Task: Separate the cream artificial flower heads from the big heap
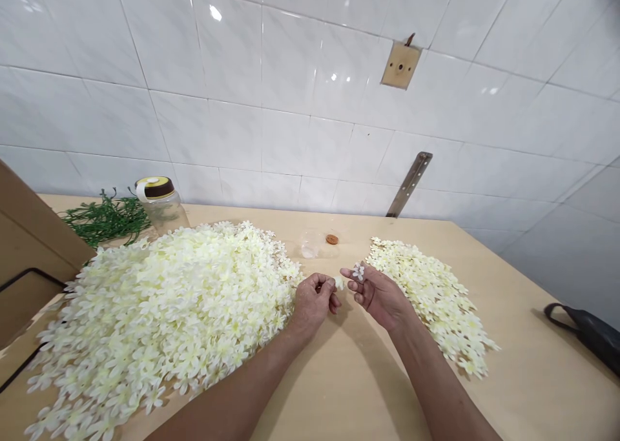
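Observation:
A big heap of white artificial flower petals [169, 305] covers the left half of the wooden table [349, 370]. A smaller pile of the same white flowers [431, 292] lies to the right. My left hand [314, 299] is at the edge of the big heap, fingers curled in a pinch on a small white petal piece. My right hand [375, 291] is just beside it, palm up, fingers pinching a small white flower [358, 272]. The two hands almost touch over the bare strip between the piles.
A clear jar with a yellow-brown lid [159, 202] and green plastic stems [106, 220] sit at the back left. A cardboard box [29, 254] stands at the far left. A clear plastic bag with a small brown disc [331, 239] lies behind the hands. A black strap [586, 328] rests at the right edge.

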A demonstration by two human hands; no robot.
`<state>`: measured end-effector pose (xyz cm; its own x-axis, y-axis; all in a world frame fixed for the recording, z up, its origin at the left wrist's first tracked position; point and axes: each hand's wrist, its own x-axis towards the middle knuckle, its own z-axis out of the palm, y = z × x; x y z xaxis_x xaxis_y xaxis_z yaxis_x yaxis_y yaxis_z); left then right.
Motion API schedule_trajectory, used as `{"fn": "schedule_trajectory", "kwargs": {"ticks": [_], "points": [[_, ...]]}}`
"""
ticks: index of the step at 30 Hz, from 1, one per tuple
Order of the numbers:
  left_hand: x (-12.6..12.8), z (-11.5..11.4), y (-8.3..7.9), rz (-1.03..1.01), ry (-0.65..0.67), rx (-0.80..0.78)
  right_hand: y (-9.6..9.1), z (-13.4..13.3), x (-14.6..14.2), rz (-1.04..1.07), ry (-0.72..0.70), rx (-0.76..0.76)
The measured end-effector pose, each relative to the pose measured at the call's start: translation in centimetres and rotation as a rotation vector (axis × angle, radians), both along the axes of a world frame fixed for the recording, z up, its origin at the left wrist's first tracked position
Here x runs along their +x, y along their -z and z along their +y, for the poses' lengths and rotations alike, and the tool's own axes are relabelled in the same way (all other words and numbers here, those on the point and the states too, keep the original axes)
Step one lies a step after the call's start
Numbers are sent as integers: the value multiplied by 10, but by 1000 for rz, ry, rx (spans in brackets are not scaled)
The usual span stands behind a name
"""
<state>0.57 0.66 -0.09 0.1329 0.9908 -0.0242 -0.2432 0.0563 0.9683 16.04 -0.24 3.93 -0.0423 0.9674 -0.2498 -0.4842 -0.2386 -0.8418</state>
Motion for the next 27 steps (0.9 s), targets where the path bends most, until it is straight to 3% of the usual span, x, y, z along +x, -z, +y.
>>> {"fn": "schedule_trajectory", "kwargs": {"ticks": [11,18,27], "points": [[0,-1,1,3,19,4,-1,1,9,-145,-81,99],[-1,-3,0,18,26,9,6,1,9,-312,-10,99],[1,-2,-1,0,27,-29,-18,8,-13,-525,23,137]]}}
